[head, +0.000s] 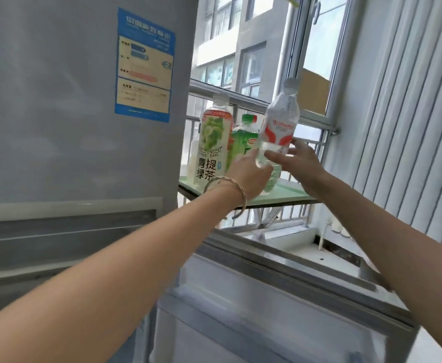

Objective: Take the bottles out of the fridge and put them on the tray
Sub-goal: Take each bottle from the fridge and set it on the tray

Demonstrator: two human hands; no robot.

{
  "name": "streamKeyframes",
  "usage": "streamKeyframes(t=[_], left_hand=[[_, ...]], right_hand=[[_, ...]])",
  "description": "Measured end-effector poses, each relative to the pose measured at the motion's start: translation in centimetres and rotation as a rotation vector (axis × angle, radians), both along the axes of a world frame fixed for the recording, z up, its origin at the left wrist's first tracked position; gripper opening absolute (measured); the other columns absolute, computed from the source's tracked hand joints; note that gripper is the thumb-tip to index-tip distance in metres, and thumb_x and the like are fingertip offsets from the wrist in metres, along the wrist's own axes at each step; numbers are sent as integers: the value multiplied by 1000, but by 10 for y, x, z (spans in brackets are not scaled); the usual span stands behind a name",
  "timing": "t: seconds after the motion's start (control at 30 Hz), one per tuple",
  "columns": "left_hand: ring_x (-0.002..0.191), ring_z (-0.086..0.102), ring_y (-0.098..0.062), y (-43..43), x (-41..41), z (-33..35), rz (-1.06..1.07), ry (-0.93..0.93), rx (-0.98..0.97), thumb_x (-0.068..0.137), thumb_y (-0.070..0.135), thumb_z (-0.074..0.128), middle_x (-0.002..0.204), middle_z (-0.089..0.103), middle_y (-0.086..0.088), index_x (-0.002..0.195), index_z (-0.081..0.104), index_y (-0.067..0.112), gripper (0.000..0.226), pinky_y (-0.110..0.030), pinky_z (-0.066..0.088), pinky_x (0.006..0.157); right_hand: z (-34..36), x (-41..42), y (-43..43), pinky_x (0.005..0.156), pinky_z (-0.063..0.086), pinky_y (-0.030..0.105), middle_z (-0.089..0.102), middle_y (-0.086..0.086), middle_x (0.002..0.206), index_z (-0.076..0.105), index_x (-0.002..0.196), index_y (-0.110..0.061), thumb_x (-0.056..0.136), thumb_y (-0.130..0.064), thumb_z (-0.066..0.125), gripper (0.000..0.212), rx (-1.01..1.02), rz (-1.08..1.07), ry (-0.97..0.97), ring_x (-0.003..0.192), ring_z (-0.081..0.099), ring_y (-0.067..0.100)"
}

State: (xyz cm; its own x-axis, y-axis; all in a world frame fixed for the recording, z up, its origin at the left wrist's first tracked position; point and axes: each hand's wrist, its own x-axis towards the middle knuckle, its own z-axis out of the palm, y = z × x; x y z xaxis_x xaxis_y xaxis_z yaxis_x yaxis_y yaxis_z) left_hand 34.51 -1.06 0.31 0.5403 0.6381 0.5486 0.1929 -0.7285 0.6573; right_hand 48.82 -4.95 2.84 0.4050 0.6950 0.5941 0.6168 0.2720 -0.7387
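Left grip [250, 176] wrapped round the base of the water bottle [280, 121]. Right grip [302, 163] pinches the same bottle from the far side, thumb behind, fingers in front. Bottle held aloft, long axis tilted, cap up and right of both grips. Tray [290, 196] lies directly below the grips (grape tea bottle [212, 142] and green bottle [244, 137] stand just left of the left grip). Likely next: right the bottle, lower straight down.
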Motion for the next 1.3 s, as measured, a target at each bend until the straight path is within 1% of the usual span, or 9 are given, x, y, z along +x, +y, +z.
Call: streamKeyframes(t=[0.23, 0.37, 0.53, 0.87, 0.97, 1.07, 1.13, 1.23, 1.3], left_hand=[[85, 56, -23, 46, 87, -12, -43, 119, -84, 98, 24, 44, 116, 62, -12, 137, 44, 11, 42, -30, 49, 68], [116, 58, -35, 66, 110, -11, 3, 214, -51, 100, 23, 39, 130, 57, -21, 137, 45, -2, 45, -39, 48, 93], [112, 59, -36, 75, 127, -11, -32, 239, -34, 100, 24, 38, 124, 61, -23, 126, 55, -2, 40, -41, 46, 91], [115, 54, -33, 81, 116, -13, -80, 190, -83, 100, 20, 36, 138, 50, -22, 139, 43, 0, 44, -36, 46, 93], [111, 58, -30, 73, 99, -7, -69, 212, 4, 102, 20, 36, 134, 54, -19, 138, 43, 0, 42, -35, 48, 85], [67, 53, -17, 71, 73, -2, -13, 213, 70, 100, 22, 40, 96, 64, -11, 132, 52, 4, 38, -23, 41, 53], [62, 53, -14, 71, 51, 0, 74, 221, 109, 98, 19, 45, 95, 66, -7, 128, 56, 7, 34, -22, 44, 52], [89, 64, -23, 63, 4, 1, 236, 263, 197, 95, 13, 45, 103, 66, -7, 113, 61, 7, 25, -32, 55, 76], [90, 61, -25, 61, -30, -1, 341, 309, 218, 93, 11, 43, 99, 62, -8, 111, 61, 7, 25, -31, 49, 73]], right_hand=[[-20, 82, 62, 98, 51, 50, 65, 7, 103, 57, 123, -8, 79, -10, 75, 47, -144, 8, 33, 103, 63, 29], [-25, 108, 94, 101, 48, 48, 65, 13, 116, 46, 137, -7, 88, -13, 66, 53, -155, 95, 206, 107, 64, 27], [-27, 123, 111, 76, 53, 32, 63, 16, 118, 47, 130, 1, 95, -12, 56, 38, -170, 173, 304, 94, 66, 24], [-34, 129, 126, 98, 49, 40, 60, 18, 129, 29, 149, -11, 91, 0, 58, 66, -223, 219, 382, 115, 60, 28], [-28, 109, 118, 100, 44, 41, 58, 10, 116, 33, 146, -11, 89, -10, 62, 64, -155, -25, 220, 110, 57, 27], [-20, 67, 104, 81, 53, 38, 60, 7, 102, 52, 123, -9, 88, -13, 58, 36, 136, -386, -5, 94, 62, 24], [-16, 36, 97, 74, 55, 31, 63, 6, 92, 58, 109, -7, 90, -7, 54, 20, 232, -357, -143, 79, 61, 17], [-17, -21, 87, 62, 46, 10, 61, 5, 84, 64, 99, -2, 86, 2, 53, 18, 150, -187, -372, 68, 55, 7], [-22, -60, 83, 64, 49, 16, 65, 5, 81, 68, 92, -6, 83, -1, 55, 16, 92, -96, -458, 70, 59, 14]])
